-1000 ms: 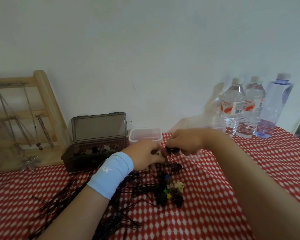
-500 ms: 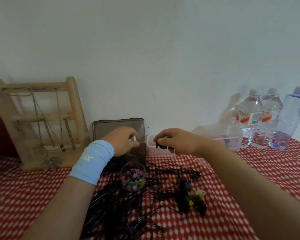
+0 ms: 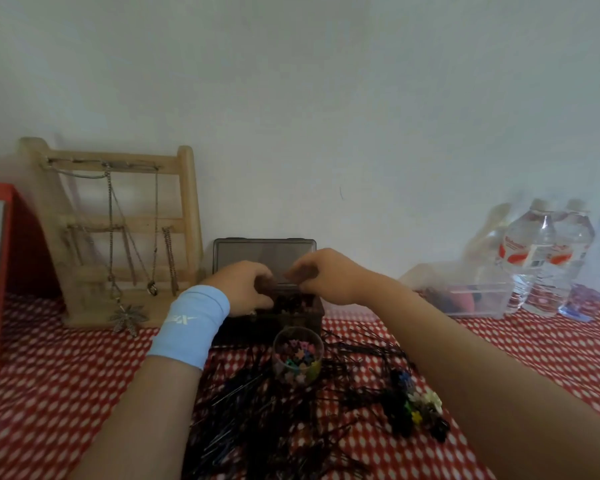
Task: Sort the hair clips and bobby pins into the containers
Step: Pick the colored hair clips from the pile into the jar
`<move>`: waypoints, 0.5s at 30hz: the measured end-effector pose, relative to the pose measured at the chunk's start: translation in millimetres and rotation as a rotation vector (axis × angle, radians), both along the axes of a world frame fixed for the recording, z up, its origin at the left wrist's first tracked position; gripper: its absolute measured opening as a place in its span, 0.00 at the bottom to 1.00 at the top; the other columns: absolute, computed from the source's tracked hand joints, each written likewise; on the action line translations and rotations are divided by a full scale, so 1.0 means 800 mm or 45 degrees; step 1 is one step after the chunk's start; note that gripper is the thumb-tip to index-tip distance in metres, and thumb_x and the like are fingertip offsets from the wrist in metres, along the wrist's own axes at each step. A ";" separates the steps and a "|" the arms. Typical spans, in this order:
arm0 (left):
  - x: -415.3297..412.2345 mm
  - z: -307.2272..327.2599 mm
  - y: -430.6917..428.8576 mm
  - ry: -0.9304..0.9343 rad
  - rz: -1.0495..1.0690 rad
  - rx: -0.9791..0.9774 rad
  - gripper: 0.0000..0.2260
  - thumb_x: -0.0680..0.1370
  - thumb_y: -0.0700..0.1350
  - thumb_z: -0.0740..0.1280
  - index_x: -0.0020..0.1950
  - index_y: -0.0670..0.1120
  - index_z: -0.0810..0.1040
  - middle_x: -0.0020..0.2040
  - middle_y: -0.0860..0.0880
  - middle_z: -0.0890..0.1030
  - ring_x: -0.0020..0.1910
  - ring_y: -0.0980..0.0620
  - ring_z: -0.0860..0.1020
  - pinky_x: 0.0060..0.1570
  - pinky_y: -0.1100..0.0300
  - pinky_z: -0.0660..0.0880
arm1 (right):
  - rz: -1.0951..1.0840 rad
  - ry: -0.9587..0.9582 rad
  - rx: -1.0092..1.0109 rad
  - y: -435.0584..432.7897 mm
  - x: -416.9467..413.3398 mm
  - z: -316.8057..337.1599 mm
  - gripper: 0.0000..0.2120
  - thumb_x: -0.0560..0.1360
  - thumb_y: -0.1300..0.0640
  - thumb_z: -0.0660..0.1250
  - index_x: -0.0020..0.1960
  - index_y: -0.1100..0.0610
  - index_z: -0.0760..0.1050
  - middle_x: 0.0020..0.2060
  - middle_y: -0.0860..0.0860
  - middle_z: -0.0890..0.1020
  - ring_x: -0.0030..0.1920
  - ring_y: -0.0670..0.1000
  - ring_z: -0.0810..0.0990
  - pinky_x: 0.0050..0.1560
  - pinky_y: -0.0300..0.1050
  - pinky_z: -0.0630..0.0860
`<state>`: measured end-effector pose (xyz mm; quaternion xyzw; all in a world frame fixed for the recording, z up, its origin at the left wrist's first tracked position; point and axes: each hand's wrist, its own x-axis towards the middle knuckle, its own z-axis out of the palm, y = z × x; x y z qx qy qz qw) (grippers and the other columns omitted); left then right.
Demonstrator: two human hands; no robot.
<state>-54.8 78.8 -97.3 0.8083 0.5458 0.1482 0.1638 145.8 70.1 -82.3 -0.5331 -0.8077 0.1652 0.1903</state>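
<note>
Box, dark, lid up, under left hand and right hand, both curled; grasp impossible to tell. Bobby pins strewn on checked cloth around clear cup of clips.

Red-checked tablecloth with bobby pins, dark box, bottles, rack

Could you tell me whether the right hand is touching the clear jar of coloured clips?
Apart. Head view: dark box shows between right hand and jar.
</note>
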 end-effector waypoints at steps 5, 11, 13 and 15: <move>0.002 -0.002 -0.005 -0.054 -0.065 -0.020 0.13 0.75 0.44 0.71 0.60 0.50 0.79 0.55 0.51 0.81 0.53 0.50 0.79 0.58 0.51 0.75 | 0.053 -0.067 0.012 -0.009 -0.006 -0.010 0.16 0.74 0.66 0.67 0.58 0.53 0.83 0.52 0.50 0.85 0.54 0.50 0.82 0.59 0.50 0.78; -0.012 -0.010 -0.015 0.112 -0.111 -0.005 0.11 0.80 0.51 0.64 0.61 0.54 0.79 0.58 0.51 0.78 0.58 0.50 0.77 0.60 0.53 0.72 | 0.089 -0.097 -0.005 -0.017 -0.014 -0.007 0.15 0.77 0.62 0.65 0.58 0.50 0.84 0.53 0.46 0.85 0.52 0.46 0.80 0.58 0.41 0.75; -0.017 -0.018 -0.018 0.231 -0.138 -0.051 0.17 0.82 0.54 0.58 0.70 0.54 0.74 0.69 0.52 0.72 0.67 0.49 0.70 0.68 0.51 0.66 | 0.141 -0.188 -0.074 -0.019 -0.020 -0.011 0.16 0.77 0.62 0.65 0.59 0.49 0.84 0.55 0.45 0.85 0.53 0.45 0.81 0.60 0.41 0.76; -0.020 -0.022 -0.021 0.259 -0.122 -0.031 0.19 0.83 0.54 0.57 0.73 0.53 0.71 0.71 0.51 0.70 0.69 0.48 0.68 0.70 0.50 0.65 | 0.148 -0.221 -0.086 -0.021 -0.023 -0.011 0.17 0.77 0.63 0.64 0.59 0.48 0.84 0.55 0.44 0.85 0.54 0.45 0.81 0.61 0.43 0.76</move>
